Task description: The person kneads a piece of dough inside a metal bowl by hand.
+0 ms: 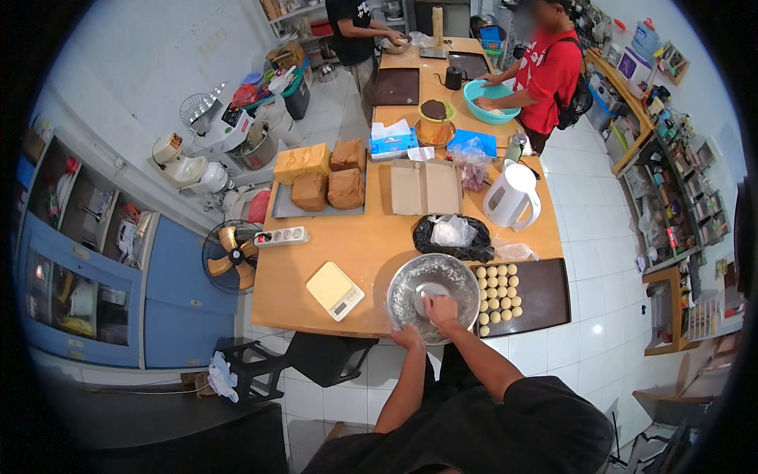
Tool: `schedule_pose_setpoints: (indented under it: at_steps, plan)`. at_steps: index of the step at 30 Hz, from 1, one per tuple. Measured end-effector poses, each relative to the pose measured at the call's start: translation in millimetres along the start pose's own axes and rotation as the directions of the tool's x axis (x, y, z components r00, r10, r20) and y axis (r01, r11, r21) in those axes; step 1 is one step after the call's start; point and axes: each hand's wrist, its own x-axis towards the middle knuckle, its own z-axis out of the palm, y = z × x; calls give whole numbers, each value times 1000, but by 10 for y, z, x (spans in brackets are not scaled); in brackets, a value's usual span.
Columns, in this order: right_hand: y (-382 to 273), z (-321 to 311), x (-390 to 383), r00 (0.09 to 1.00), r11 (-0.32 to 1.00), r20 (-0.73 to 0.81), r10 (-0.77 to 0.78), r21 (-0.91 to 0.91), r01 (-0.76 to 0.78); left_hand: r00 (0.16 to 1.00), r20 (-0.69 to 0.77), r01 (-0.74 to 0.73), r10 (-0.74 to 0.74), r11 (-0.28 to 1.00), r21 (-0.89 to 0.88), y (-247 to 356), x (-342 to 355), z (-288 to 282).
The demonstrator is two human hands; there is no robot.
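A wide steel mixing bowl (400, 278) stands at the table's near edge, its inner wall smeared with white flour or dough residue. My left hand (408, 337) is closed on the bowl's near-left rim. Inside the bowl, my right hand (442, 310) is closed, fingers down near the bottom. A pale, roundish shape shows at its fingertips; whether this is a tool, dough or the bowl's base I cannot tell. Just right of the bowl, a dark baking tray (545, 291) carries rows of small round dough balls (495, 292) on its left side.
Left of the bowl lies a kitchen scale (335, 291). Beyond stand a black plastic bag (430, 241), a white kettle (512, 195), an open cardboard box (403, 189) and bread loaves (308, 192) on a tray. Across the table, a person in red works in a turquoise basin (474, 93).
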Motion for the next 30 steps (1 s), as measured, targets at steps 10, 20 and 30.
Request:
schedule_pose_setpoints:
  at_steps: [10, 20, 30]
  plan:
    - [156, 75, 34, 923, 964, -336, -188, 115, 238, 993, 24, -118, 117, 992, 35, 15, 23, 22]
    - [175, 356, 277, 884, 944, -360, -298, 25, 329, 989, 117, -92, 95, 995, -26, 7, 182, 36]
    - [146, 396, 502, 939, 953, -287, -188, 177, 245, 978, 196, 61, -69, 997, 42, 417, 76, -44]
